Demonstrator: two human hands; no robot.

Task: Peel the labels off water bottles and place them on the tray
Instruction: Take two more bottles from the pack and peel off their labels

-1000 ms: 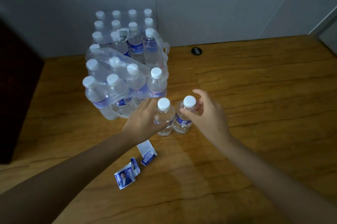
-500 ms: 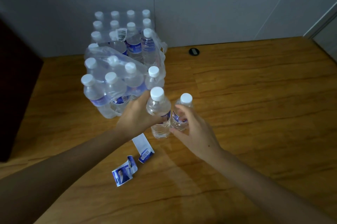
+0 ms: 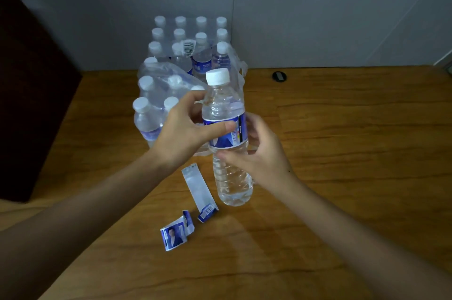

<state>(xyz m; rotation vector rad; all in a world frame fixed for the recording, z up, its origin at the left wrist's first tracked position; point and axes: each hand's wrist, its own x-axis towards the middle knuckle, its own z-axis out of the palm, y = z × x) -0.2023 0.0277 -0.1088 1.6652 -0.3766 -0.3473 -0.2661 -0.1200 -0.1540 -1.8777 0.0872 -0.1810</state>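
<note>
Blue label (image 3: 223,142) wrapped round the middle of the bottle (image 3: 232,182), not off yet. Bottle held up in the air over the table (image 3: 342,153), tipped a little, white cap (image 3: 217,76) on top, just in front of the pack (image 3: 156,94) of other bottles. Left hand (image 3: 181,136) curled round the bottle from the left, thumb pressed flat across the label, other fingers wrapped behind. Right hand (image 3: 264,160) curled round from the right, thumb tip touching the clear plastic just under the label, fingers tucked behind near the label's right edge. Probably the very start of the peel. To do it well: hold tight with the left hand, but not so hard as to squash the soft plastic. Turn the bottle to find the glued edge of the label. Pick at that edge with a right fingernail, pinch the loose corner, then pull slowly sideways round the bottle, not straight out, to keep the label in one piece. Slide the left thumb off the label first, up toward the neck, so as not to pin it down. Two peeled labels (image 3: 199,187) lying on the table just below the bottle, one flat, one curled. No tray anywhere in sight, so hard to say where to put the next one.
</note>
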